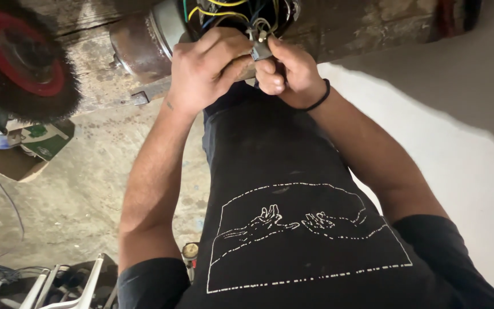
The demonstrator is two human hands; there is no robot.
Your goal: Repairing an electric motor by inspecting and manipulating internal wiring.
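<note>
Both of my hands are raised to the open end of a round metal motor housing (144, 43) lying on a worn wooden bench. My left hand (207, 66) rests against the housing's rim with its fingers curled. My right hand (284, 68), a black band on its wrist, pinches a small grey connector piece (261, 50) tied to a bundle of yellow, green and blue wires (230, 14) coming out of the housing. The fingertips of both hands meet at that piece. My black printed shirt fills the lower middle of the view.
A red disc with a dark bristly rim (21, 57) sits at the upper left. A cardboard box with green packaging (30, 149) lies on the concrete floor. White metal frame parts and loose cables (58, 283) are at the bottom left. A pale wall (464, 160) stands on the right.
</note>
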